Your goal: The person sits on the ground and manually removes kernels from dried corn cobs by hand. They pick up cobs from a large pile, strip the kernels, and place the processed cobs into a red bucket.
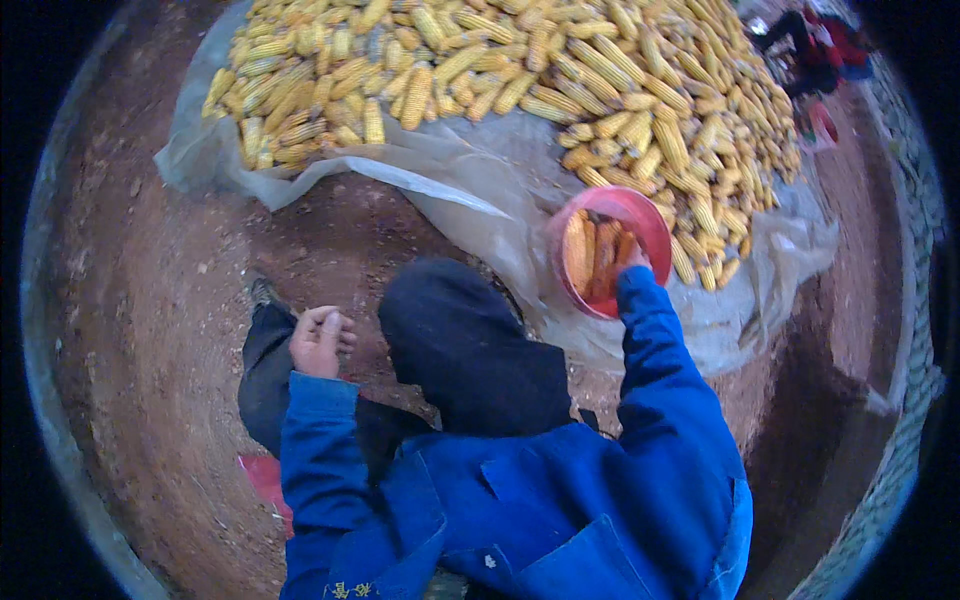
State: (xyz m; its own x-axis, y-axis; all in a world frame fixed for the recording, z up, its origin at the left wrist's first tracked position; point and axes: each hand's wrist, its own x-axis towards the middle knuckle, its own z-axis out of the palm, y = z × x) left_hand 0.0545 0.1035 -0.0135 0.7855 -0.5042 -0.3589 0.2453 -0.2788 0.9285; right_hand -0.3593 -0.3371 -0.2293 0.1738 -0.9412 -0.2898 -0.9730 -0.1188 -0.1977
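Observation:
My right hand (637, 257) reaches inside the rim of a red plastic bucket (660, 217) and touches the corn cobs in it. Several orange-yellow cobs (592, 255) stand in the bucket, their husks off. My fingers are partly hidden there, so a firm grip on a cob cannot be made out. The bucket rests on a pale plastic sheet (540, 165), against the near edge of a large heap of husked corn cobs (630, 82). My left hand (321, 341) hovers over my left leg, fingers loosely curled and apart, with nothing visible in it.
Reddish-brown bare soil (150, 247) surrounds the sheet. A red object (264, 480) lies beside my left sleeve, mostly covered. Beyond the heap at the upper right is another person (817, 49), near a pinkish-red container (823, 124). My bent knee (450, 322) is between my arms.

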